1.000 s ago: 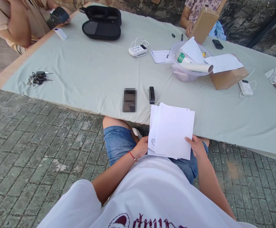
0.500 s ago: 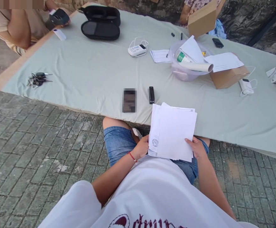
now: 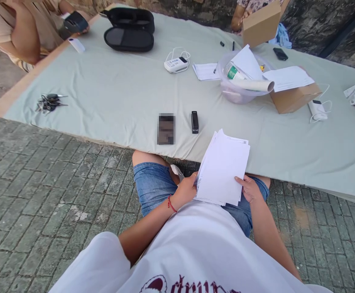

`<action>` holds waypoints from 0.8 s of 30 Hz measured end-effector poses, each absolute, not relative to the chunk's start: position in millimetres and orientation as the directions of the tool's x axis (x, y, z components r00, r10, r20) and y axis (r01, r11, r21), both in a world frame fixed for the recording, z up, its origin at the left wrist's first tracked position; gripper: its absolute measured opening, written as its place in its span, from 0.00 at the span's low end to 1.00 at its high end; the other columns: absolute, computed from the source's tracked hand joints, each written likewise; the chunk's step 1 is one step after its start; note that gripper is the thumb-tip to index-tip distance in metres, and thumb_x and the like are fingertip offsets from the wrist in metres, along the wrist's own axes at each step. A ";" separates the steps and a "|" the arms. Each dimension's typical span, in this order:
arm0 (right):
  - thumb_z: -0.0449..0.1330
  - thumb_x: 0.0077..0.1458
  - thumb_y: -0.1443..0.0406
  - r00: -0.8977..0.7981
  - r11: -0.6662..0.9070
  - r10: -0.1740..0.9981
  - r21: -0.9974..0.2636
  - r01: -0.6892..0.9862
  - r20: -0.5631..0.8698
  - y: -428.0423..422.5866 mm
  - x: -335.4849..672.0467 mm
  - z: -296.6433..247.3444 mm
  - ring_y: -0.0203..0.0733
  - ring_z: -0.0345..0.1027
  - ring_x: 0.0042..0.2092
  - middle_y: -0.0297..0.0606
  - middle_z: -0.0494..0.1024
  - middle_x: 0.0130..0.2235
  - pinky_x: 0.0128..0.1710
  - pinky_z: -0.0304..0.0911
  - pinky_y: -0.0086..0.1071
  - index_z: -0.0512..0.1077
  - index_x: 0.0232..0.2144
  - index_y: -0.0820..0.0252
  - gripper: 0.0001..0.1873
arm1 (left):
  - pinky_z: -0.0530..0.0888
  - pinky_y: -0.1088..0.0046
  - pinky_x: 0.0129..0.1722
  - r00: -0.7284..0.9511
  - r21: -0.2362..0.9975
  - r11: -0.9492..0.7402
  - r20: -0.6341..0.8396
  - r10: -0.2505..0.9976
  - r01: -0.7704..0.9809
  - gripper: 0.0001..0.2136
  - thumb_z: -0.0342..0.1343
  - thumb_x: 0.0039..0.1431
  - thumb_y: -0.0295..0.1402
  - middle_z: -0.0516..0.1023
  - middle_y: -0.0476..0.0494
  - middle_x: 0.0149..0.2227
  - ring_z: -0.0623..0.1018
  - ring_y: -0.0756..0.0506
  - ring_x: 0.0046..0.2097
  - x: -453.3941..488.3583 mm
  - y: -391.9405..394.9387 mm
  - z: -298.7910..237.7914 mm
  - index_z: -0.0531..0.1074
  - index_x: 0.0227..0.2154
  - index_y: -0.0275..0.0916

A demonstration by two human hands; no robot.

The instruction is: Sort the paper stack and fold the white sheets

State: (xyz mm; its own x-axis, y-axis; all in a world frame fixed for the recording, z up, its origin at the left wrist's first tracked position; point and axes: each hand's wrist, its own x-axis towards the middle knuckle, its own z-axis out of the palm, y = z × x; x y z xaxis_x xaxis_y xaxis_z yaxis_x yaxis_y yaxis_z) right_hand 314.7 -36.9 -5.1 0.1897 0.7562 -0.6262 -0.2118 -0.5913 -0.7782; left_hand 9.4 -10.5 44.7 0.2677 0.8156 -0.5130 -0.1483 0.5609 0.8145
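Note:
A loose stack of white paper sheets is held over my lap, its top end reaching over the table's front edge. My left hand grips the stack's left edge, with a red cord bracelet at the wrist. On the right edge, my right hand pinches the sheets, thumb on top and fingers beneath. The sheets are slightly fanned, and a stamp at the left edge is mostly covered. Just beyond the papers lies a black stapler. Left of it is a dark, pixelated rectangular item.
The cloth-covered table carries keys, an open black case, a white corded device, a plastic basin with papers, and a cardboard box. One person at far left holds a dark device; another at the back holds a box.
My left hand has moved right and slightly up, pushing the left sheets inward. The stack is narrower and tilted, and the stamp is now mostly hidden. My right hand has shifted slightly left.

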 end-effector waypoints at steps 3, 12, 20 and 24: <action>0.73 0.39 0.57 0.230 -0.566 0.758 -0.791 -0.232 -0.610 -36.8 320.3 -6.0 0.49 0.78 0.42 0.38 0.82 0.42 0.48 0.72 0.44 0.77 0.40 0.56 0.23 | 0.68 0.66 0.49 0.266 0.872 0.485 -0.454 0.850 -0.060 0.21 0.59 0.41 0.20 0.80 0.45 0.35 0.76 0.37 0.44 3.7 -6.2 41.5 0.76 0.41 0.41; 0.72 0.40 0.58 0.200 -0.583 0.751 -0.774 -0.247 -0.629 -39.2 330.8 3.4 0.50 0.76 0.45 0.40 0.81 0.46 0.48 0.72 0.44 0.75 0.45 0.56 0.27 | 0.72 0.62 0.45 0.302 0.770 0.600 -0.532 0.791 -0.218 0.21 0.59 0.38 0.20 0.80 0.44 0.36 0.77 0.39 0.42 5.8 -4.0 24.5 0.75 0.40 0.37; 0.70 0.42 0.57 0.250 -0.544 0.800 -0.835 -0.081 -0.545 -30.9 323.3 11.3 0.51 0.76 0.45 0.35 0.81 0.45 0.46 0.73 0.43 0.76 0.44 0.52 0.24 | 0.74 0.62 0.41 0.342 0.559 0.735 -0.654 0.675 -0.383 0.16 0.60 0.40 0.24 0.81 0.42 0.35 0.80 0.38 0.41 0.1 -1.6 19.3 0.74 0.37 0.37; 0.68 0.45 0.56 0.206 -0.524 0.840 -0.849 0.069 -0.502 -22.6 324.5 28.7 0.52 0.76 0.44 0.35 0.81 0.44 0.42 0.73 0.43 0.76 0.45 0.51 0.23 | 0.75 0.61 0.42 0.337 0.501 0.766 -0.697 0.633 -0.403 0.13 0.62 0.47 0.32 0.81 0.41 0.37 0.80 0.39 0.41 -1.8 -3.0 13.5 0.74 0.38 0.38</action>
State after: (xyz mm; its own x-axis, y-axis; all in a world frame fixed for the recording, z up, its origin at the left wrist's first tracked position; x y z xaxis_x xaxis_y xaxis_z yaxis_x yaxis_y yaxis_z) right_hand 324.5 -22.6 28.7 0.2061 0.8399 -0.5021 0.0685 -0.5243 -0.8488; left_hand -1.8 -3.0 13.5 0.3367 0.6327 -0.6974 -0.4025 0.7662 0.5009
